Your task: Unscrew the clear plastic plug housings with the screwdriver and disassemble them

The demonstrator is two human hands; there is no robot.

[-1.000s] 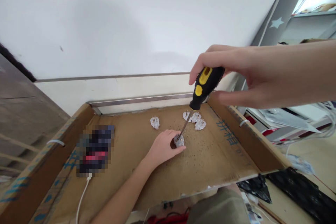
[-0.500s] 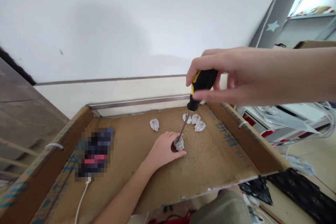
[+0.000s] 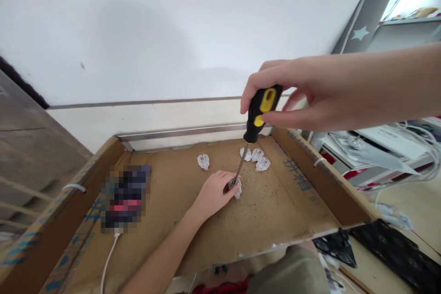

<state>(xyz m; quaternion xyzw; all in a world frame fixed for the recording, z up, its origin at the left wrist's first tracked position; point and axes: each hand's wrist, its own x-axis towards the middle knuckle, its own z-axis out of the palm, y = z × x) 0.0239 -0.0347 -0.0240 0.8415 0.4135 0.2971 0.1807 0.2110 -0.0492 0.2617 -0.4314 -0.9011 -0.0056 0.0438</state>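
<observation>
My right hand [image 3: 280, 94] is closed around the black and yellow handle of a screwdriver [image 3: 255, 121], which leans slightly with its shaft pointing down. Its tip meets a clear plastic electrical plug [image 3: 237, 189] on the cardboard. Fingers and thumb of my left hand [image 3: 217, 193] pinch that plug from the left, hiding part of it. Beyond the hands, several similar plugs lie in a cluster [image 3: 257, 156], and a single plug [image 3: 203, 161] rests further left.
The work surface is a cardboard tray [image 3: 165, 183] with raised sides against a white wall. A blurred-out phone-like device [image 3: 126, 200] with a white cable [image 3: 108, 262] lies at left. Small dark specks dot the cardboard. Cluttered papers and cables [image 3: 382, 147] sit at right.
The screwdriver handle has turned in my right hand, now showing more yellow. My left thumb has moved up onto the plug and covers more of it.
</observation>
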